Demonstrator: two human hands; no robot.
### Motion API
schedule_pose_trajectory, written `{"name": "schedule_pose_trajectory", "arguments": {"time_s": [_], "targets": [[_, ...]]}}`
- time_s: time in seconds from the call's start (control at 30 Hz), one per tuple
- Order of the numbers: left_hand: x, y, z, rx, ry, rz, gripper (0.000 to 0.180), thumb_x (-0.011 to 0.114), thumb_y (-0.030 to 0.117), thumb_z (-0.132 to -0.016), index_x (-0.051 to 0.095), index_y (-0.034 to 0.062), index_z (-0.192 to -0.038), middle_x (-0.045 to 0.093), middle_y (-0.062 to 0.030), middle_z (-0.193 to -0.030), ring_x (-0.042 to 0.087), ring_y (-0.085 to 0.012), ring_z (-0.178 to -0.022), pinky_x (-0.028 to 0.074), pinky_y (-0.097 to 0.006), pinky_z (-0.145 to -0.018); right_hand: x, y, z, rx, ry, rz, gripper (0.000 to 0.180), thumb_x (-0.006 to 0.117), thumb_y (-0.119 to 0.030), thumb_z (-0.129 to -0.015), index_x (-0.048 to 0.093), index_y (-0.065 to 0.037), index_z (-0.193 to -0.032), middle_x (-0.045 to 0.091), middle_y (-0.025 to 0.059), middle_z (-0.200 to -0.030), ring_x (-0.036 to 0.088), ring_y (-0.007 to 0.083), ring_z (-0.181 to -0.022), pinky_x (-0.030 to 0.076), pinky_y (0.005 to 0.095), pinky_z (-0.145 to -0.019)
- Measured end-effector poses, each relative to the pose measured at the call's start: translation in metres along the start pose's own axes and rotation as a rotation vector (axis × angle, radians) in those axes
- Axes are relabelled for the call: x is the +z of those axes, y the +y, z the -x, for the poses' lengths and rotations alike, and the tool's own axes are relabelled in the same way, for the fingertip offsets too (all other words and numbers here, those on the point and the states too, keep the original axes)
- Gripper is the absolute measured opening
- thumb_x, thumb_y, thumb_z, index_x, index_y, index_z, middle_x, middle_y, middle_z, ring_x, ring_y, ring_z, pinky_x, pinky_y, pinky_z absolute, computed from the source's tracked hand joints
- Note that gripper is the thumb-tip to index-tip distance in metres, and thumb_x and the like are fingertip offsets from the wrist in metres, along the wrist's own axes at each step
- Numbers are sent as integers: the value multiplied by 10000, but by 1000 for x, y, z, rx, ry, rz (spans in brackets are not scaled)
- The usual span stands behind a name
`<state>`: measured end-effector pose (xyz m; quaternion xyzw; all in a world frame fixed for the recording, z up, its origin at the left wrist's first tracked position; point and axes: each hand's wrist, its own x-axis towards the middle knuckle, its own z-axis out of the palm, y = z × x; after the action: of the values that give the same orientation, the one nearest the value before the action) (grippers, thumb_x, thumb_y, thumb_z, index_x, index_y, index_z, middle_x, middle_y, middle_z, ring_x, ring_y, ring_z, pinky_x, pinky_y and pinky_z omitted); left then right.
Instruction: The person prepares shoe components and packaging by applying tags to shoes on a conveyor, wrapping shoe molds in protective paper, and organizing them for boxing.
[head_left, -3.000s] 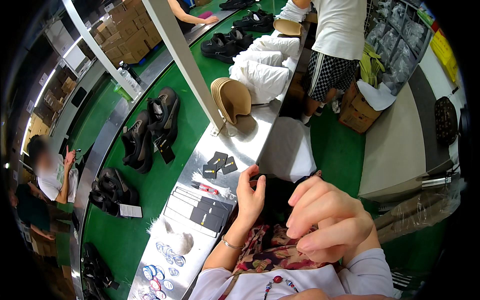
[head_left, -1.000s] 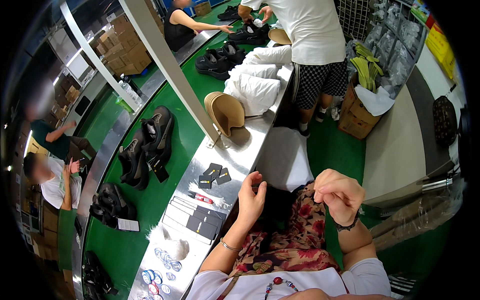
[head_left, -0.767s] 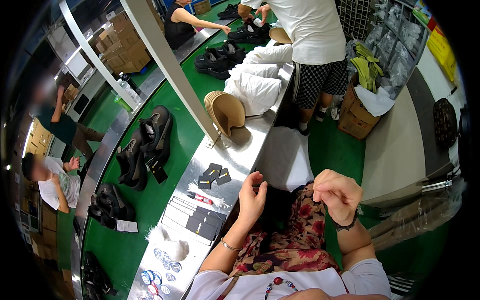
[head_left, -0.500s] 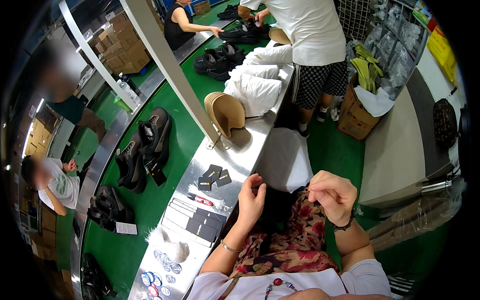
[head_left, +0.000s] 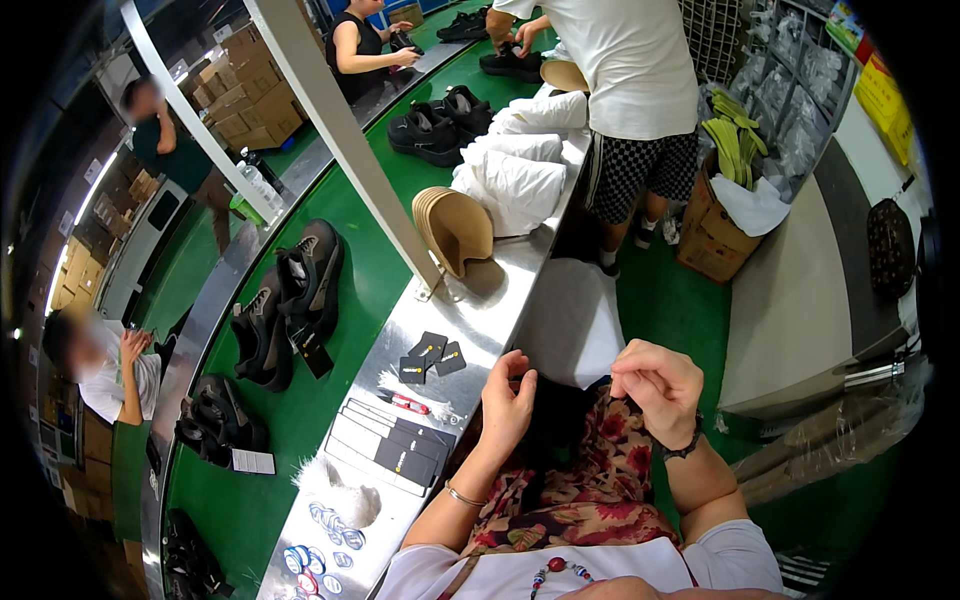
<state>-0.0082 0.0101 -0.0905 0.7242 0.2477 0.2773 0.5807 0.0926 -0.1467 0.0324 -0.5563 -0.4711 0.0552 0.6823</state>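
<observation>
My left hand (head_left: 507,402) is raised above my lap by the counter edge, fingers curled toward the thumb. My right hand (head_left: 662,392) is held up across from it, thumb and fingertips pinched together. Anything in either hand is too small to make out. On the metal counter (head_left: 488,335) nearest my left hand lie several small black tags (head_left: 430,350), a red-handled tool (head_left: 408,403) and thin white strands (head_left: 385,380). Larger black cards (head_left: 412,452) lie below them, beside a bundle of white strands (head_left: 345,495) and round blue and red stickers (head_left: 310,560).
Black shoes (head_left: 312,275) with tags stand on the green conveyor (head_left: 370,240). Tan curved inserts (head_left: 450,230) and white wrapped bundles (head_left: 510,185) sit by a post (head_left: 340,130). A carton (head_left: 722,230) holds green strips. A co-worker in checkered shorts (head_left: 640,170) stands ahead.
My hands stay nearly still, the right shifting slightly left. Across the conveyor, the person in black has drawn back with a shoe. At left, one person turned and another raised a hand.
</observation>
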Motion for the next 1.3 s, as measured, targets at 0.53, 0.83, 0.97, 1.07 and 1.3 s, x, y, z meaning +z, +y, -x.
{"name": "schedule_pose_trajectory", "arguments": {"time_s": [0.53, 0.83, 0.97, 1.07, 1.3], "targets": [[-4, 0, 4, 1, 14, 2, 314, 590, 59, -853, 506, -23, -1145, 608, -119, -1011, 591, -167, -903, 483, -265, -743, 9, 9, 0, 201, 40, -37, 114, 527, 5, -853, 617, 33, -917, 586, 54, -709, 568, 95, -632, 425, 193, -544], [-10, -5, 6, -12, 13, 18, 312, 585, 50, -856, 502, -29, -1147, 607, -114, -1005, 590, -163, -902, 480, -265, -773, 9, 14, 11, 309, 131, -59, 114, 535, -18, -868, 619, 32, -928, 597, 47, -748, 565, 84, -669, 449, 197, -613], [-12, -8, 7, -7, 11, 14, 313, 585, 51, -857, 502, -27, -1149, 608, -112, -1011, 590, -162, -902, 480, -264, -770, 16, 9, 7, 315, 75, -46, 116, 537, -24, -870, 621, 30, -931, 595, 47, -744, 566, 86, -666, 447, 197, -605], [-16, -7, 8, -19, 21, 33, 309, 582, 54, -860, 503, -27, -1148, 608, -112, -1018, 590, -161, -904, 480, -266, -773, 19, 13, 7, 319, 71, -57, 117, 538, -28, -872, 621, 29, -932, 592, 47, -740, 565, 87, -662, 447, 198, -602], [-24, -7, 10, -1, 44, 18, 296, 578, 59, -868, 510, -23, -1144, 615, -108, -1020, 587, -149, -914, 481, -267, -773, 26, 17, 6, 299, 64, -52, 114, 531, -17, -871, 618, 32, -927, 588, 45, -736, 569, 89, -668, 448, 197, -606]]}}
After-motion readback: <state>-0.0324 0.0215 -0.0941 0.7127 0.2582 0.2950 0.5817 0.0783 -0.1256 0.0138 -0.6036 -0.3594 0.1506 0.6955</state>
